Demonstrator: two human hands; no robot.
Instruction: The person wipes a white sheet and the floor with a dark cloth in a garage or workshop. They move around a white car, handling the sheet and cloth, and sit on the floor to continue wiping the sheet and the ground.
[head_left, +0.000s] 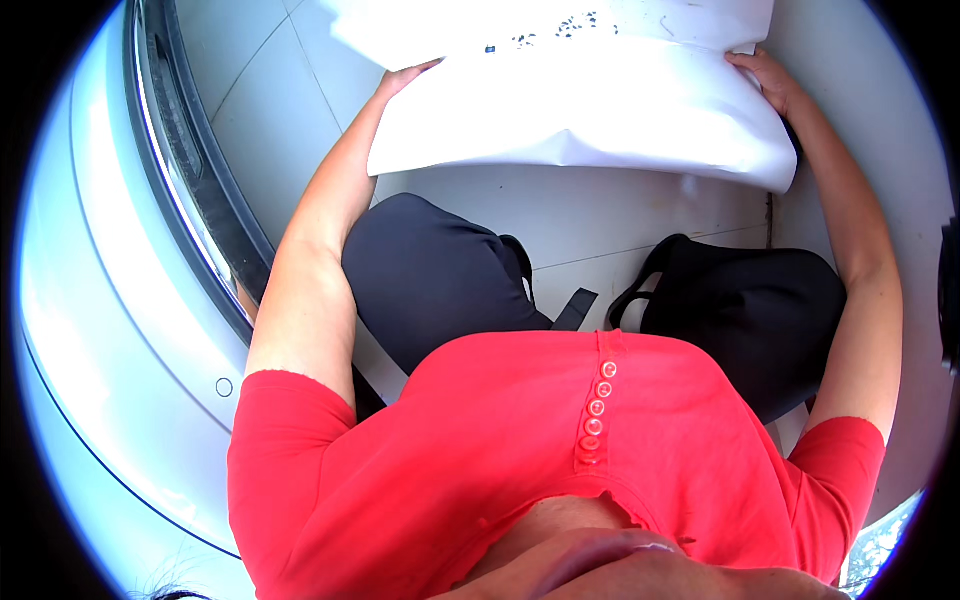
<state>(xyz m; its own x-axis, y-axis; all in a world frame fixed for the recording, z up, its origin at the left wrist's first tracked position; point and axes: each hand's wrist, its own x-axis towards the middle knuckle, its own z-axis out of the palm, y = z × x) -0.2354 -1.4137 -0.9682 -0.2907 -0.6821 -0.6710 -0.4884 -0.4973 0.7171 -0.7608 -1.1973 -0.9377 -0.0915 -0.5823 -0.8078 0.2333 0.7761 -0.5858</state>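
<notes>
A large white flexible sheet (570, 105), its material unclear, stretches between my hands, with a creased near edge that droops above the floor. My left hand (411, 75) grips its left side, and my right hand (765, 75) grips its right side; some fingers of both are hidden behind it. Small dark bits (577, 26) and a small dark rectangular piece (490, 49) lie on the sheet's far part.
A light-coloured car's body (112, 247) with dark trim (217, 202) stands close on the left. Pale floor tiles (285, 82) lie below. A plain pale surface (900, 187) rises on the right. My bent knees in dark trousers (435, 277) are between my arms.
</notes>
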